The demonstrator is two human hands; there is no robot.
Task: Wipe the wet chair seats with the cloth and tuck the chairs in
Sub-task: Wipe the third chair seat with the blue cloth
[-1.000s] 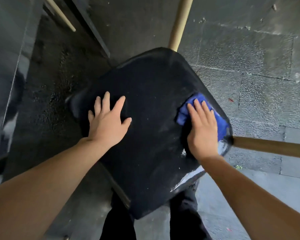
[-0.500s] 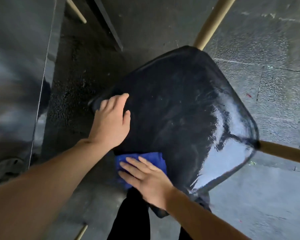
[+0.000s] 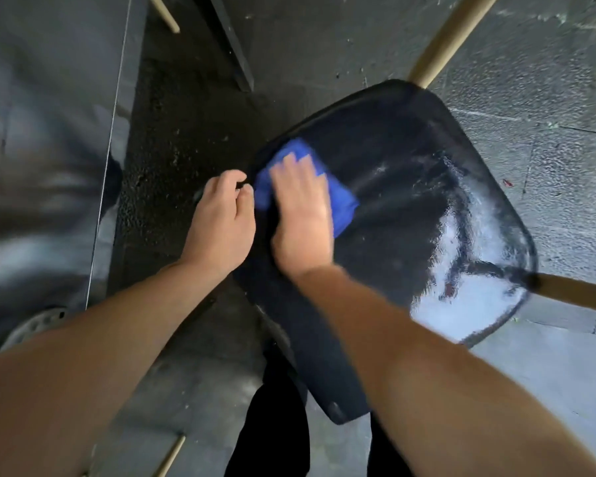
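Observation:
A black chair seat (image 3: 403, 208) with pale wooden legs fills the middle and right of the head view. Its right part shines with water. My right hand (image 3: 301, 215) lies flat on a blue cloth (image 3: 341, 204) and presses it on the seat's left part; the hand is blurred by motion. My left hand (image 3: 221, 222) is curled around the seat's left edge, right beside the cloth.
A dark glossy table top (image 3: 49, 149) runs down the left side. Wet grey stone paving (image 3: 547, 98) surrounds the chair. Wooden legs (image 3: 448, 32) stick out at top and right (image 3: 578, 297). My dark trouser legs (image 3: 272, 425) stand below the seat.
My right hand has slid the cloth from the seat's near edge up to its left part. My left hand went from lying on the seat to gripping its edge. The view shifted left.

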